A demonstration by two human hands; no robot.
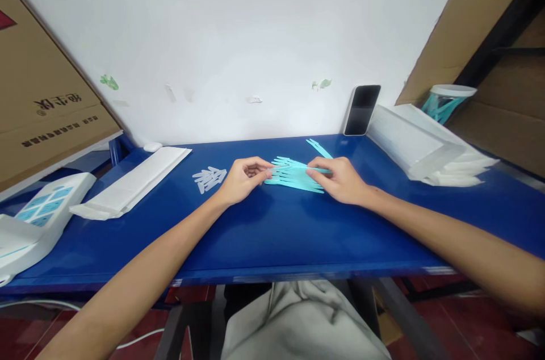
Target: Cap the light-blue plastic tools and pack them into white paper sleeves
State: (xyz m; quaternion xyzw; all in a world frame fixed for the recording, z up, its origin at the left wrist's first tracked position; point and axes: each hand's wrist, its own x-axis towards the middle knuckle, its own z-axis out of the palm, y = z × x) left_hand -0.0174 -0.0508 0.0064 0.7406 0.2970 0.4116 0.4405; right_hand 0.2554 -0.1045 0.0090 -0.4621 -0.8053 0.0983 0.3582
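**Table Surface and Items in Place**

Your work surface is a glossy blue table (272,243), its rear edge set along the wall (264,36). Refer to the items from your left to right. At the left end rests a white case (80,183) with blue panels. Beside it, a white packet (131,181) lies flat and slanted; a small white object (152,146) sits near its far end. Next, clear sticks (208,179) form a loose pile. Toward the rear, right of center, lie turquoise sticks (319,148). A phone (361,110) stands tilted at the rear, just beside stacked white bags (421,147).
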